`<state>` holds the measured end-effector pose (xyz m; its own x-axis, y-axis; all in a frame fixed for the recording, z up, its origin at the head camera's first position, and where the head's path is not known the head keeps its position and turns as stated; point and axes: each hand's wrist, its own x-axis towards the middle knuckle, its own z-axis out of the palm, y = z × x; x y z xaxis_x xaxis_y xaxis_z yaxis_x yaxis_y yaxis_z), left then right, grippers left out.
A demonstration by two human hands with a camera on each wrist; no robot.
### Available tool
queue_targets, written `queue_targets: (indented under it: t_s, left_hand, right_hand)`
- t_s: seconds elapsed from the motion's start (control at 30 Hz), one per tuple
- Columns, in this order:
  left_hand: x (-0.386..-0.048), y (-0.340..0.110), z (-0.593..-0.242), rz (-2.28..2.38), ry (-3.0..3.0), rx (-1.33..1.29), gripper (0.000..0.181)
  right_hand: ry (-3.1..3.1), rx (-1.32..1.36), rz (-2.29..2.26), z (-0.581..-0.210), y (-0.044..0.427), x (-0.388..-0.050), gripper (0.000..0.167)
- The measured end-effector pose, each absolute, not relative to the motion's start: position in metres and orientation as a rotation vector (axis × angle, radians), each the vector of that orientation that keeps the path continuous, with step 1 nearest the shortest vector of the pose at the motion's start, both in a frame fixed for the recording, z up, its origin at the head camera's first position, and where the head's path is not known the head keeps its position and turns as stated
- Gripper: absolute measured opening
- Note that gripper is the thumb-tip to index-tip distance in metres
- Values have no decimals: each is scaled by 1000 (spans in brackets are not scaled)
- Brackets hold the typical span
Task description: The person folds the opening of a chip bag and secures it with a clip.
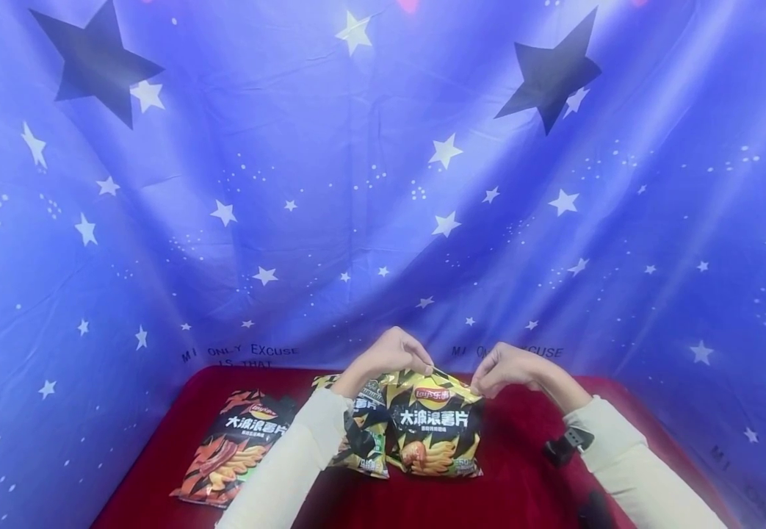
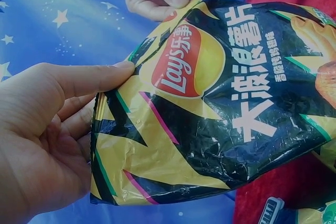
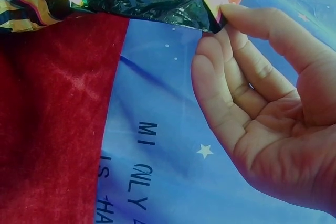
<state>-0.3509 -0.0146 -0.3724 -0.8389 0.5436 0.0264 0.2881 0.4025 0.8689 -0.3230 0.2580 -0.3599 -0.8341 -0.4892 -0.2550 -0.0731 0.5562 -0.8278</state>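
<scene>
A yellow and black bag of potato chips (image 1: 434, 430) hangs upright by its top edge between my two hands, its printed front towards me. Thumb and fingers of my left hand (image 1: 397, 353) pinch the top edge near its left side; the left wrist view shows this left hand (image 2: 47, 129) close, with the chip bag (image 2: 210, 93) looking sealed there. At the top right corner, my right hand (image 1: 503, 369) pinches the bag between thumb and fingertips. In the right wrist view, the right hand's (image 3: 273, 98) other fingers are bent below the corner.
Just left of the held bag is a second yellow and black chip bag (image 1: 366, 433), partly behind my left forearm. Farther left lies an orange and black chip bag (image 1: 230, 448) on the red cloth-covered table (image 1: 521, 477). A blue star-printed curtain (image 1: 369, 184) surrounds the table's back and sides.
</scene>
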Motion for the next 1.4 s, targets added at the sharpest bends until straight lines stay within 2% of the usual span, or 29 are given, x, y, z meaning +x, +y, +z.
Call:
queue_targets:
  t_s: [0.83, 1.4]
  left_hand:
    - [-350, -15, -371, 1397, 2417, 740, 9]
    - [-351, -17, -375, 1458, 2372, 750, 11]
  right_hand:
    - [2299, -463, -1228, -363, 267, -323, 20]
    - [2243, -631, -1247, -371, 272, -325, 22]
